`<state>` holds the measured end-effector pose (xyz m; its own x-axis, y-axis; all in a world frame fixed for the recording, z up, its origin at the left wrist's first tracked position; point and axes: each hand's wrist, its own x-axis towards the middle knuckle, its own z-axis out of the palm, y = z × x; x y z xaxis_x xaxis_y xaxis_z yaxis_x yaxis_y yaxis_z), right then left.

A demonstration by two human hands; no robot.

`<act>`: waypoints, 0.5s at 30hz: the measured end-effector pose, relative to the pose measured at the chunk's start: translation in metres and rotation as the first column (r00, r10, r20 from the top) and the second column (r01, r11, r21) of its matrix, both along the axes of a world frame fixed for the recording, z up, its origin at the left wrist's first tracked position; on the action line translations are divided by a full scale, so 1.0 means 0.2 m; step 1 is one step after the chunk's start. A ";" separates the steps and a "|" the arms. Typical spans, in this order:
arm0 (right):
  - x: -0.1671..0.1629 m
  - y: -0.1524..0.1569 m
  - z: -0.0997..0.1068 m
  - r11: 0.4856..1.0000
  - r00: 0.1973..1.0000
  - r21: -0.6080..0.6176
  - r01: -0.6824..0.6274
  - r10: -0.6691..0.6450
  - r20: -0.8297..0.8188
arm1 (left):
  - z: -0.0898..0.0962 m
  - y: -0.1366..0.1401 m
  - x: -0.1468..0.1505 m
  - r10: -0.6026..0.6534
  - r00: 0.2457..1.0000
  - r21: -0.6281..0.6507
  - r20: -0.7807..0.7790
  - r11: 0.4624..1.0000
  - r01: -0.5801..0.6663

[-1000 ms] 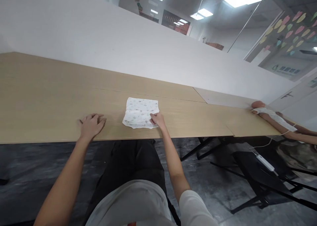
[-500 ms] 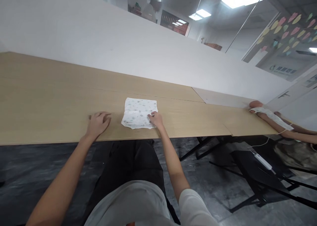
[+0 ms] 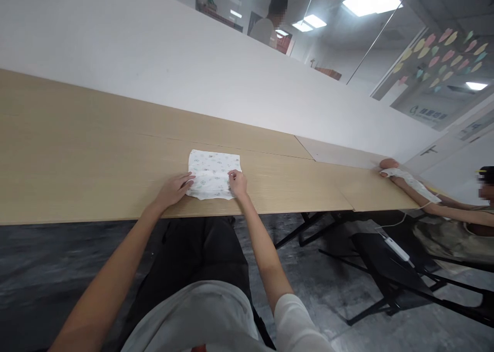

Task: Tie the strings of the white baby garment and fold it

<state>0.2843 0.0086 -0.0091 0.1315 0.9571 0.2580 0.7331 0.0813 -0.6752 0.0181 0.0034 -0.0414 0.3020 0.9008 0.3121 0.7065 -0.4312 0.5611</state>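
A folded white cloth (image 3: 210, 174) with a small dark print lies flat on the wooden table, near its front edge. The fold lines run from side to side, and its near edge is uneven. At the cloth's left edge is my left hand (image 3: 175, 190), fingers stretched out and their tips touching the fabric. My right hand (image 3: 238, 183) is at the right edge, with thumb and fingers closed in a pinch on the cloth there.
The long wooden table (image 3: 96, 151) runs along a white partition (image 3: 173, 79) with glass above. At the far right a co-worker's arms (image 3: 420, 192) rest on a similar printed cloth (image 3: 411, 179). A black folding chair (image 3: 386, 264) carrying a white power strip (image 3: 397, 249) stands below.
My left hand has moved right, from the bare table to the cloth's left edge. My right hand stays at the right edge, its fingers now more curled. Behind the glass, a person has shifted right.
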 end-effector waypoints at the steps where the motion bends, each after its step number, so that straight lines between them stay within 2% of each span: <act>1: 0.00 0.00 -0.01 1.000 1.000 0.014 -0.005 0.005 -0.001 | 0.00 0.00 0.00 -0.003 1.000 0.003 -0.002 1.000 0.003; 7: -0.02 0.02 -0.04 0.997 0.998 0.077 -0.011 0.005 0.069 | 0.02 -0.01 0.01 0.010 1.000 0.010 -0.020 1.000 -0.010; 13: -0.07 -0.01 -0.04 0.999 0.969 0.024 -0.043 0.035 0.243 | 0.04 -0.02 0.03 0.041 0.989 0.041 -0.144 0.999 -0.036; 15: -0.05 -0.02 -0.03 0.994 0.962 0.057 -0.088 0.071 0.262 | 0.04 -0.03 0.04 0.068 0.983 0.056 -0.171 0.997 -0.059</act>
<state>0.2750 0.0046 -0.0159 -0.0241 0.9411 0.3371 0.8717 0.1849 -0.4539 0.0263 -0.0028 -0.0325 0.2980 0.9044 0.3054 0.8179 -0.4069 0.4068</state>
